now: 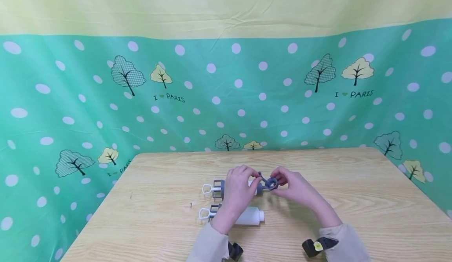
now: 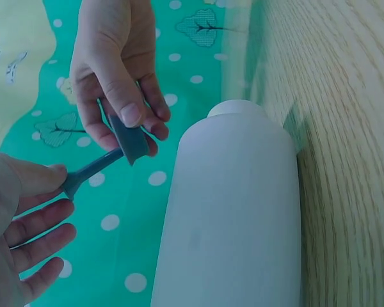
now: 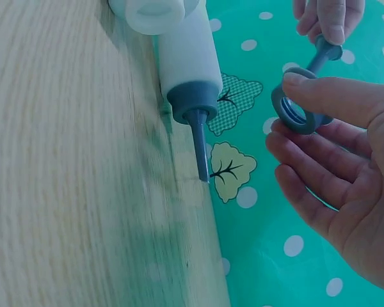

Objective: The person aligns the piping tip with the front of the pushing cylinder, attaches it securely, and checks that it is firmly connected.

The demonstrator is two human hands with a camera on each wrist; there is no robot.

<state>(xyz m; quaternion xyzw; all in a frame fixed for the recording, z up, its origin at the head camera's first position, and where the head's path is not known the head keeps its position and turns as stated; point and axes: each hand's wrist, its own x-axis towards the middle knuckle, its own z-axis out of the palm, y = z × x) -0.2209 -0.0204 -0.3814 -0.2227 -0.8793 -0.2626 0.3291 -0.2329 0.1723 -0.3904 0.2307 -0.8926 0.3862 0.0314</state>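
Bottle 1 (image 1: 248, 216): nearer, white, on its side on worktop (image 1: 159, 230).
L hand (image 1: 238, 187): thumb + index pinching nozzle cap (image 2: 112, 157) by stem end, other fingers loose.
R hand (image 1: 296, 185): half-curled, pinching its ring.
Nozzle cap: btwn hands, off worktop.
Bottle 2 (image 3: 189, 61): behind, lying, w/ grey nozzle (image 3: 199, 144).

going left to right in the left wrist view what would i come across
left hand → nozzle → bottle → table. The right hand overlaps the nozzle, so it is left out of the order.
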